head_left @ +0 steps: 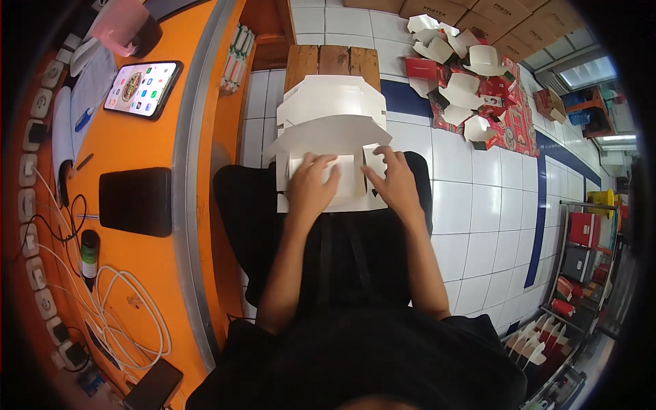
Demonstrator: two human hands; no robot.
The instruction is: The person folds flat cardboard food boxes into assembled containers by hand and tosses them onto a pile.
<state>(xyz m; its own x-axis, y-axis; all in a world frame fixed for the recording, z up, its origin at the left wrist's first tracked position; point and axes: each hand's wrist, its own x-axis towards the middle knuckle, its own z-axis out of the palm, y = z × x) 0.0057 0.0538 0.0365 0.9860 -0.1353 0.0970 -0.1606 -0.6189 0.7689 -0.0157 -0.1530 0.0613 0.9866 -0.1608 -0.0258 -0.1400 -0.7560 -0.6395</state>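
Note:
A white cardboard box [335,133], partly folded, lies over my lap and against a wooden bench [331,61]. Its wide flaps stand up at the far side, while a shallow tray shape shows between my hands. At the left inner side of the box is my left hand [316,183], fingers bent a little and thumb apart. My right hand [395,181] touches the right side panel, with thumb and fingers spread. Neither hand is plainly closed around the card. The left side panel is partly hidden beneath my left hand.
To the left, an orange counter [147,147] carries a lit phone [141,89], a black flat case [135,201], a small bottle [89,256] and coiled white cable [164,335]. Folded red-and-white boxes [461,96] lie on the floor ahead right, near brown cartons [502,10]. A rack [574,253] stands right.

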